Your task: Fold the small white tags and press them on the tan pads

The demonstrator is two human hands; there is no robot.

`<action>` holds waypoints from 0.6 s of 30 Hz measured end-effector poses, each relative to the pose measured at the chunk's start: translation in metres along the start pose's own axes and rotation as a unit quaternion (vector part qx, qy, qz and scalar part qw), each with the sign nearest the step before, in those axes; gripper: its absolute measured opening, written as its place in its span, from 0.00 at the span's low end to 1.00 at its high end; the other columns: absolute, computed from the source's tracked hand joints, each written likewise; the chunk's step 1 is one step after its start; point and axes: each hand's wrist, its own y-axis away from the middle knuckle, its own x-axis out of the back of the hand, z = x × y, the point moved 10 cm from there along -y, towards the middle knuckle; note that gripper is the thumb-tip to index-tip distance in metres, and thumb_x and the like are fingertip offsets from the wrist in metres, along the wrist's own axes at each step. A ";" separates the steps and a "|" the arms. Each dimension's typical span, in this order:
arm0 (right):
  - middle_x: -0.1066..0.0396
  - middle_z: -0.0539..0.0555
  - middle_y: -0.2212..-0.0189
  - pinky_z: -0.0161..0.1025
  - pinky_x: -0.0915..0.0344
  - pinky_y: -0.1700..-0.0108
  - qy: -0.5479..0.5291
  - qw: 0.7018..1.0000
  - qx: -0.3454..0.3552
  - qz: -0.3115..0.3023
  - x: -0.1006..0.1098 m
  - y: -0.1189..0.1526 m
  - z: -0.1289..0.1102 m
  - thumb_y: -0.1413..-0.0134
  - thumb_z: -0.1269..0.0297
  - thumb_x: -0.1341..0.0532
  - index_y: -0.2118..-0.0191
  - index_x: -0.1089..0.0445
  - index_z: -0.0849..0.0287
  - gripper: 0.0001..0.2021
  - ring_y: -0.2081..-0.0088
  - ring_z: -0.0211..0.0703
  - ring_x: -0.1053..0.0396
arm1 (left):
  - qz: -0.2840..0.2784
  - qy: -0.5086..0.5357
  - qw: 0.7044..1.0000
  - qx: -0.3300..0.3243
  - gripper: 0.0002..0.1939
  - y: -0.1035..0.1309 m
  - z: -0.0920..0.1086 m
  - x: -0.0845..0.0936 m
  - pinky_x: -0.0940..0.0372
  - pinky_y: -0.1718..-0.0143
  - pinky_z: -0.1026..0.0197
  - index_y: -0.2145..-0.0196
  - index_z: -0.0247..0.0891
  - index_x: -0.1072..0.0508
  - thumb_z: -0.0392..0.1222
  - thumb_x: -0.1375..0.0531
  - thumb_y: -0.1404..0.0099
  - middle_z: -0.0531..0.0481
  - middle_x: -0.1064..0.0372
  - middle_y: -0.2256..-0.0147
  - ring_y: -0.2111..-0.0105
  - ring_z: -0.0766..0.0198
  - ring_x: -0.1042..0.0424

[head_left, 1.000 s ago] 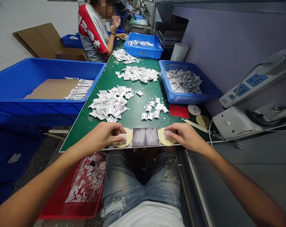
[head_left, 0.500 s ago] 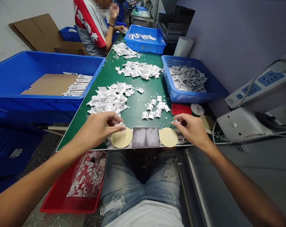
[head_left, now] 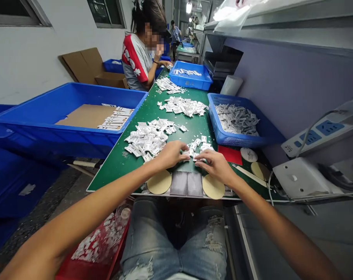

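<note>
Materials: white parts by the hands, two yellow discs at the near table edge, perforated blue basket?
White parts: likely moulded plastic, fairly matte; repeated slotted shapes.
Yellow discs: thin, flat, matte; maybe abrasive paper, no grit discernible.
Blue basket: probably moulded plastic; slight sheen, uniform colour.

Bare forearms extended forward, converging.
Bare left grip and bare right grip lie close together, fingers bent.
</note>
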 end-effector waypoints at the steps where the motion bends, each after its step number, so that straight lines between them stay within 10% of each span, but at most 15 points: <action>1: 0.27 0.55 0.60 0.39 0.35 0.60 0.026 0.999 0.017 0.017 0.001 -0.005 -0.001 0.40 0.57 0.38 0.54 0.24 0.54 0.12 0.63 0.43 0.30 | 0.013 -0.008 1.000 -0.002 0.18 -0.007 0.000 0.002 0.35 0.58 0.59 0.57 0.40 0.22 0.51 0.33 0.42 0.45 0.23 0.57 0.58 0.54 0.25; 8: 0.26 0.58 0.56 0.41 0.36 0.54 0.104 0.991 -0.044 0.066 0.007 -0.069 0.021 0.36 0.60 0.43 0.48 0.29 0.57 0.15 0.61 0.45 0.30 | 0.100 -0.047 0.988 0.105 0.14 -0.049 -0.043 0.054 0.40 0.48 0.43 0.52 0.33 0.26 0.41 0.43 0.32 0.32 0.27 0.53 0.47 0.42 0.31; 13: 0.26 0.65 0.53 0.46 0.41 0.47 0.087 0.991 -0.091 0.051 -0.021 -0.143 0.032 0.43 0.65 0.38 0.54 0.27 0.61 0.12 0.52 0.52 0.32 | 0.103 0.000 0.980 0.171 0.16 -0.075 -0.053 0.048 0.34 0.50 0.45 0.51 0.32 0.28 0.44 0.39 0.33 0.38 0.29 0.51 0.51 0.52 0.29; 18: 0.25 0.62 0.62 0.45 0.37 0.50 -0.005 0.984 -0.164 0.074 -0.018 -0.159 0.042 0.46 0.70 0.40 0.65 0.27 0.60 0.04 0.54 0.52 0.31 | 0.154 0.129 0.962 0.186 0.12 -0.070 -0.053 0.065 0.35 0.49 0.46 0.55 0.32 0.26 0.40 0.38 0.35 0.38 0.28 0.53 0.50 0.51 0.30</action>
